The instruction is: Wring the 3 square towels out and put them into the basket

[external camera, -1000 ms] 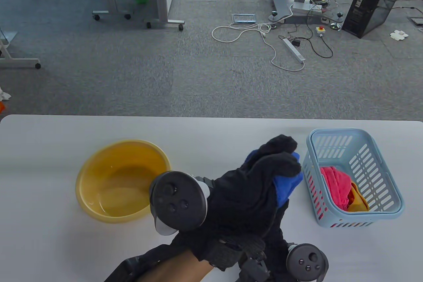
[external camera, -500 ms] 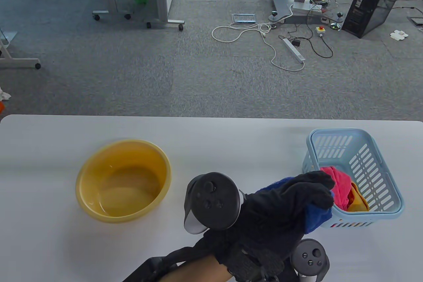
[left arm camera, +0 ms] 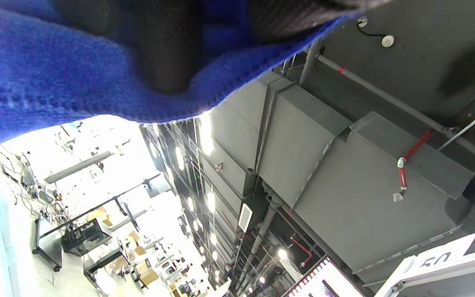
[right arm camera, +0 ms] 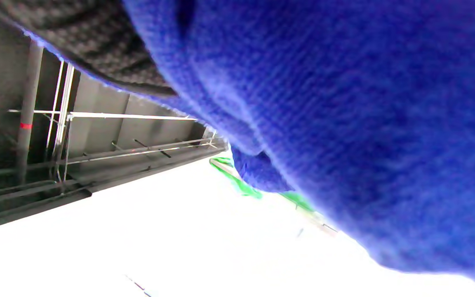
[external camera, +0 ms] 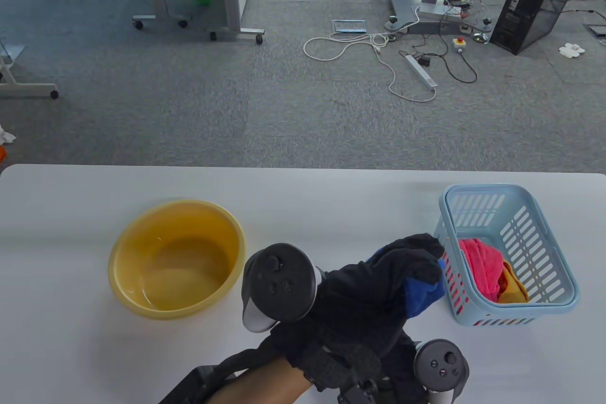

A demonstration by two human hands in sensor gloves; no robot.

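On the white table [external camera: 57,243] stand one yellow basin [external camera: 176,259] and one light blue basket [external camera: 509,257], well apart, basin to the left and basket to the right. Three towels show in all. Two lie in the basket: one pink towel [external camera: 480,262] and one orange towel [external camera: 513,288], touching each other in the near part. The third, a blue towel [external camera: 421,291], is held up just left of the basket's near wall, not inside it.

Both hands are on the blue towel. The left hand [external camera: 378,290] reaches across toward the basket with its fingers [left arm camera: 167,53] curled over the cloth, clamped on it. The right hand [external camera: 402,371] sits lower, mostly hidden beneath the left; the right wrist view shows its glove pressed against the blue cloth filling the frame, so it appears to grip the towel as well. Two trackers are visible, one on each hand.

The basin holds a little clear water and no cloth.
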